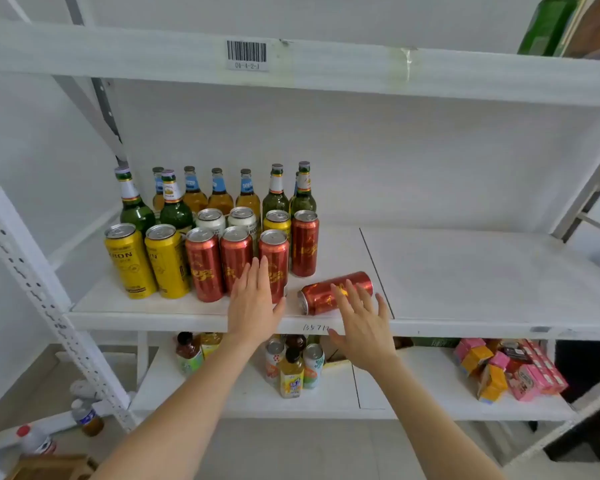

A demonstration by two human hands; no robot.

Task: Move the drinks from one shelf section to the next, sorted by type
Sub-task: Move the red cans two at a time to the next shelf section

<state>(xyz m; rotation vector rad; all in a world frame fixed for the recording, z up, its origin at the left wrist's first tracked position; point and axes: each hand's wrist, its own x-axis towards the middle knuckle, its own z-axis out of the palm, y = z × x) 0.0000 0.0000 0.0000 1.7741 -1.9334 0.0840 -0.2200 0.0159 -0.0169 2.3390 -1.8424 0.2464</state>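
On the left section of the middle shelf point(465, 327) stand several red cans point(205, 268), yellow cans point(129, 261), white cans point(210, 220) and, behind them, green bottles point(134, 206) and amber bottles point(219, 195). One red can point(326, 292) lies on its side near the seam between sections. My left hand point(255, 303) is spread flat in front of an upright red can point(274, 258). My right hand point(361, 323) hovers open over the fallen can, fingers straight; contact is unclear. The right section point(482, 271) holds nothing.
An upper shelf beam with a barcode label point(246, 55) runs overhead. The lower shelf carries juice bottles and cans point(291, 368) and pink and orange cartons point(510, 368). White uprights point(49, 306) flank the left side. Bottles point(87, 417) lie on the floor.
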